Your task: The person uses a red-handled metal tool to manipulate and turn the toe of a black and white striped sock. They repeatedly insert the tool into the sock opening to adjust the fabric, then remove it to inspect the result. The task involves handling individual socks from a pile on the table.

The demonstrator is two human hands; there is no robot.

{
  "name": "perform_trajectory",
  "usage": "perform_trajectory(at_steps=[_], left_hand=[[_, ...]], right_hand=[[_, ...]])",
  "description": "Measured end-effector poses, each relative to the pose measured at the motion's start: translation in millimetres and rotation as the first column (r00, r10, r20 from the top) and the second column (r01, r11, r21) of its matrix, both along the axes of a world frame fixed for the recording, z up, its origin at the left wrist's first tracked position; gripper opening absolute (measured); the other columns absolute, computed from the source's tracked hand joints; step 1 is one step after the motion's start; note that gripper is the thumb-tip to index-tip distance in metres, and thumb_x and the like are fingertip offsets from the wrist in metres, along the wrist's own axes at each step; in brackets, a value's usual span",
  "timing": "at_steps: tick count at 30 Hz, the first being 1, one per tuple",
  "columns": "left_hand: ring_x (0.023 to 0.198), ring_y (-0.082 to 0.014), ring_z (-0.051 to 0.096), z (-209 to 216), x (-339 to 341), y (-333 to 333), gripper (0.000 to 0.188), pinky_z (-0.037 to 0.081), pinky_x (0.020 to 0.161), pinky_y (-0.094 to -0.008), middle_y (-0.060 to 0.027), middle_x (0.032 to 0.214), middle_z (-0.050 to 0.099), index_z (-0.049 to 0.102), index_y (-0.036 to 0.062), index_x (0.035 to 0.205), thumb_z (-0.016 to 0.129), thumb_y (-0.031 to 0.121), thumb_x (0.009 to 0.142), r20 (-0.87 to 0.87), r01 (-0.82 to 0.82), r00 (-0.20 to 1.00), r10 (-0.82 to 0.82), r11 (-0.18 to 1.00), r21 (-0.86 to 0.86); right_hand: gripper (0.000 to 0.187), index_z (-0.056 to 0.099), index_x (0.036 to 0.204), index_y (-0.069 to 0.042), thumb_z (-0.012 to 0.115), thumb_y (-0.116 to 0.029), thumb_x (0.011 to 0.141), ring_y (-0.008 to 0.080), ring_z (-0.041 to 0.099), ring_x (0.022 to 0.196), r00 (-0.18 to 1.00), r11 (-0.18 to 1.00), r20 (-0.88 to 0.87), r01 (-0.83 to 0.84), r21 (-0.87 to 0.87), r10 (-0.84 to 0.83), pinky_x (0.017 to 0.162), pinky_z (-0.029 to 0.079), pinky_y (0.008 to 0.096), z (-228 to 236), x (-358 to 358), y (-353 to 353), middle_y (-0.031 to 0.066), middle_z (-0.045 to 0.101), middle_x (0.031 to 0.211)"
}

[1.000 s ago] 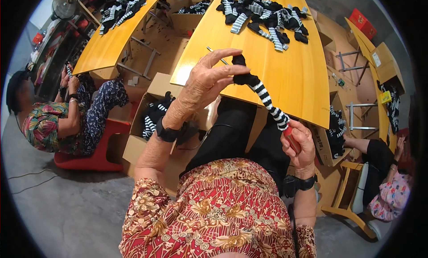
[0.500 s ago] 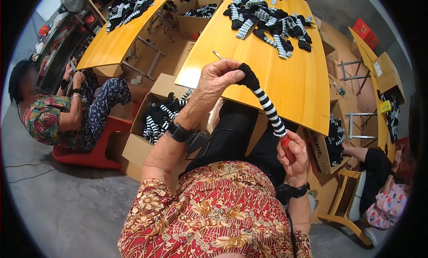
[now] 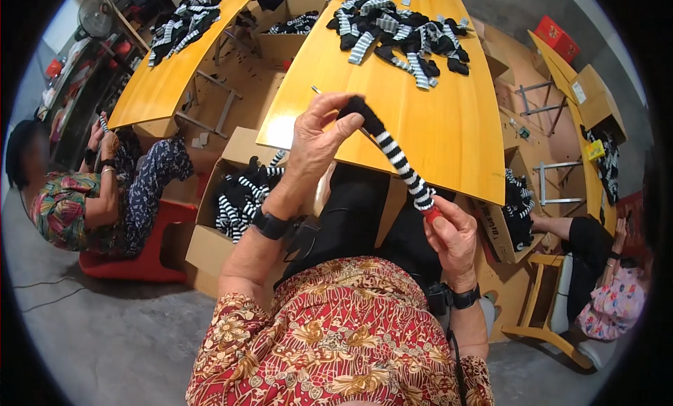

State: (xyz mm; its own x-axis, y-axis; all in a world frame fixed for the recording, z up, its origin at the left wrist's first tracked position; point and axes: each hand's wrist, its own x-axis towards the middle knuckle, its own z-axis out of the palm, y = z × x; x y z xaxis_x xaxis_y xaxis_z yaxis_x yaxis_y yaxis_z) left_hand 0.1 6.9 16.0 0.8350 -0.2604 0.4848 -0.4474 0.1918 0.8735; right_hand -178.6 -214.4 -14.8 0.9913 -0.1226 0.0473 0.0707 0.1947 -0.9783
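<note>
A black-and-white striped sock stretches at a slant between my hands, above the near edge of the table. My left hand pinches its plain black upper end between thumb and fingers. My right hand is closed around a red handle at the sock's striped lower end. Whatever lies inside the striped tube is hidden by the knit. A thin metal tip shows just beyond my left fingers; I cannot tell what it belongs to.
A pile of socks covers the far part of the yellow table. Cardboard boxes of socks stand left and right of my legs. One person sits at the left, another at the right.
The whole view has shifted, so the tables and piles sit farther left. My left hand keeps the sock's black end, and my right hand stays on the red handle.
</note>
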Motion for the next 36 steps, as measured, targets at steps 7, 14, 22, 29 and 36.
perform_trajectory(at_steps=[7,14,22,29,36], left_hand=[[0.092,-0.0183,0.068,12,-16,-11,0.037,0.055,0.080,-0.0273,-0.0129,0.107,0.067,0.057,-0.0007,0.124,0.057,0.025,0.097,-0.465,0.128,0.837,-0.288,0.930,-0.344],[0.100,-0.0205,0.065,-13,-13,-25,0.040,0.054,0.084,-0.0287,-0.0147,0.115,0.064,0.053,-0.0031,0.125,0.053,0.026,0.098,-0.493,0.002,0.816,-0.303,0.853,-0.522],[0.098,-0.0163,0.065,-22,-16,-39,0.036,0.054,0.082,-0.0258,-0.0082,0.113,0.065,0.056,0.0011,0.124,0.053,0.025,0.099,-0.521,-0.063,0.827,-0.213,0.885,-0.461],[0.096,-0.0155,0.066,-31,-21,-60,0.028,0.055,0.084,-0.0273,-0.0102,0.109,0.067,0.058,0.0002,0.120,0.053,0.018,0.098,-0.519,0.010,0.822,-0.234,0.918,-0.397],[0.094,-0.0180,0.067,-35,-21,-63,0.027,0.055,0.084,-0.0289,-0.0127,0.106,0.068,0.058,-0.0009,0.117,0.053,0.017,0.098,-0.510,0.055,0.805,-0.304,0.893,-0.446]], right_hand=[[0.044,0.066,0.115,-0.004,0.070,0.006,0.072,0.0196,0.058,0.062,0.828,0.586,0.557,0.422,-0.692,0.060,0.054,0.047,0.0299,3,3,17,0.0081,0.059,0.080],[0.044,0.065,0.118,-0.004,0.068,0.004,0.075,0.0216,0.058,0.063,0.858,0.552,0.512,0.415,-0.723,0.026,0.054,0.048,0.0320,-14,-3,29,0.0084,0.058,0.079],[0.040,0.062,0.119,0.000,0.062,0.006,0.080,0.0215,0.057,0.066,0.904,0.642,0.422,0.363,-0.676,-0.066,0.059,0.048,0.0309,-10,-4,27,0.0117,0.059,0.081],[0.033,0.061,0.117,0.004,0.059,0.006,0.083,0.0196,0.056,0.066,0.862,0.658,0.475,0.464,-0.593,-0.179,0.059,0.046,0.0302,-19,4,35,0.0116,0.057,0.079],[0.031,0.060,0.116,0.004,0.058,0.005,0.086,0.0174,0.054,0.064,0.880,0.691,0.436,0.434,-0.578,-0.188,0.057,0.045,0.0299,-11,18,34,0.0106,0.056,0.078]])
